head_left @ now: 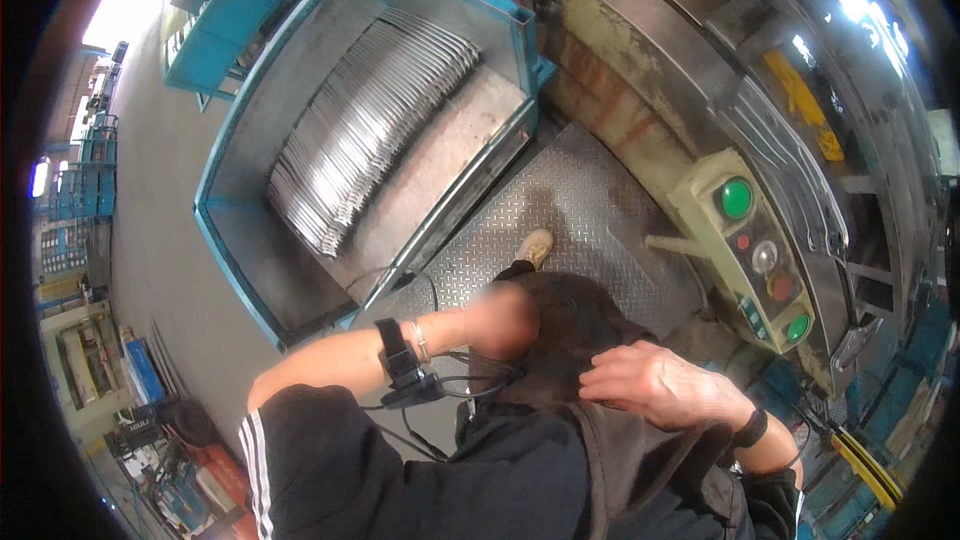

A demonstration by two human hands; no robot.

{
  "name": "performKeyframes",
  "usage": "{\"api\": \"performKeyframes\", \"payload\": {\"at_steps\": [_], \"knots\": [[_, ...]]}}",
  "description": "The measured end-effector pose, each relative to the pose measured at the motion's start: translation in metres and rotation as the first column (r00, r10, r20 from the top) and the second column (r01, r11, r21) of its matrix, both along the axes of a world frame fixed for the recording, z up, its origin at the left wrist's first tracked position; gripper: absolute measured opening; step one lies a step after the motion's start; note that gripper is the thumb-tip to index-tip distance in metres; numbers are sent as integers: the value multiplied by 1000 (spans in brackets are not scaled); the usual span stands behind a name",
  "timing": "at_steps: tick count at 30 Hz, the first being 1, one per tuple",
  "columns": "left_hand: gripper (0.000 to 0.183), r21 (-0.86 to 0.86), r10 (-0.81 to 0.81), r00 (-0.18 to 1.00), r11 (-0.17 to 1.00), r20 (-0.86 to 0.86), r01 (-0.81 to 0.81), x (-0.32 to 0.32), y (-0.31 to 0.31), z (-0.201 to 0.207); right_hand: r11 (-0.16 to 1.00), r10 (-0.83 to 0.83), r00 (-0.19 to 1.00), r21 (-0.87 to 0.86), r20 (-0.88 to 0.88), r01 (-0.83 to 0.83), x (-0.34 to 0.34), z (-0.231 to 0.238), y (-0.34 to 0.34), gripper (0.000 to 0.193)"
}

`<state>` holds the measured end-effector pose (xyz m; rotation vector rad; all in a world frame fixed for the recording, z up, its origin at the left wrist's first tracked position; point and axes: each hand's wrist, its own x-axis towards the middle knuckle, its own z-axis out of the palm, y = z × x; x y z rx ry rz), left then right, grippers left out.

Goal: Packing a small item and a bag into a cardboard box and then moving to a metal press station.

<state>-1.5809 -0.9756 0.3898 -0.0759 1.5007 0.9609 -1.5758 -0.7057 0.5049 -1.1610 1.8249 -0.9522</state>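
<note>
My left hand is over the front of my dark apron, smeared by blur so its fingers do not show. A black strap and a bracelet circle that wrist, with dark cables hanging beside it. My right hand rests against the apron at waist height. Its fingers point left, loosely bent and slightly apart, and I see nothing held in them. Ahead of me to the left stands a blue metal bin with a row of thin shiny metal strips packed side by side.
A pale control box with green and red buttons juts out at my right, attached near a large machine. Underfoot lies a patterned metal plate. Another blue container stands beyond the bin; the grey floor runs along the left.
</note>
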Motion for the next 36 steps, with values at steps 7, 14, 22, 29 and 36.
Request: {"api": "performKeyframes", "payload": {"at_steps": [7, 14, 22, 29, 36], "knots": [[21, -48, 85, 980, 994, -180, -95, 2, 7, -4, 1000, 19, 999, 12, -45, -18, -1, -4, -8, 33], [19, -68, 140, 899, 980, -415, -185, 6, 0, -4, 976, -215, 976, 27, 45, 214, -2, -39, -33, 28], [21, 74, 110, 991, 992, -82, -104, -5, -20, 20, 987, 55, 956, 158, -287, -10, -7, -80, -58, 11], [32, 122, -307, 947, 940, -96, 318, -27, -42, 49, 980, -49, 840, 138, -541, 146, -22, -86, -24, 8], [35, 31, -494, 755, 828, -432, 560, -42, -67, 43, 904, -297, 805, 120, -514, 410, -42, -105, 6, 8]]}}
